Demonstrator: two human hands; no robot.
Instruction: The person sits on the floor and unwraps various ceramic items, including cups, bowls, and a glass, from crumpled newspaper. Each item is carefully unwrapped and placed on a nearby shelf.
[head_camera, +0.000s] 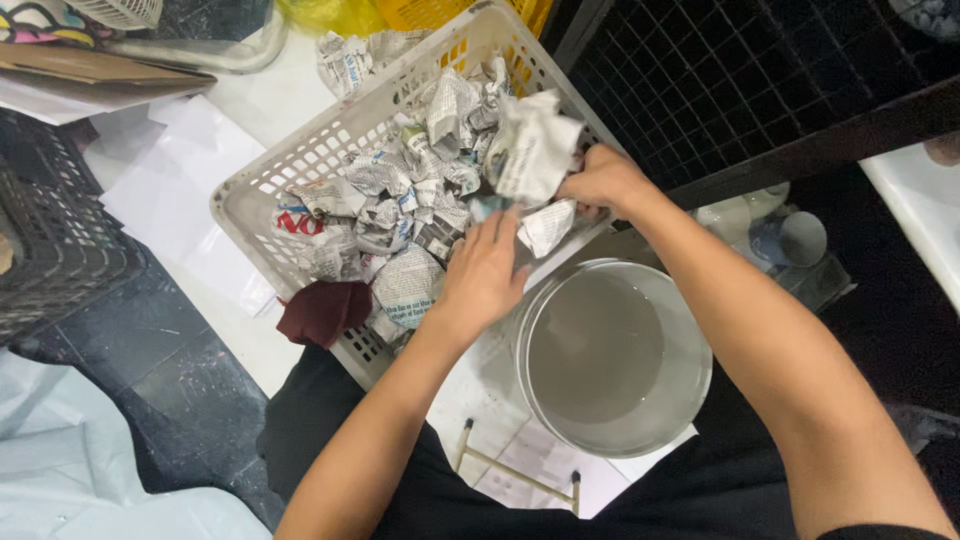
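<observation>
Basket: matt perforated plastic. Wads: crumpled, rough newsprint paper. Bucket: smooth plastic. Rag: dull maroon cloth.

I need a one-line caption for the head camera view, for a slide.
Two hands, left and right, handle crumpled newspaper over a white basket beside a water bucket.

The floor is dark tile, scuffed and streaked with pale marks. Loose white paper sheets lie spread across it at the left, beside a dark plastic crate with a lattice wall. A black wire grid panel on a dark frame fills the upper right. A yellow crate stands at the top edge, near flattened cardboard. Light is even and soft, with faint shadows.
</observation>
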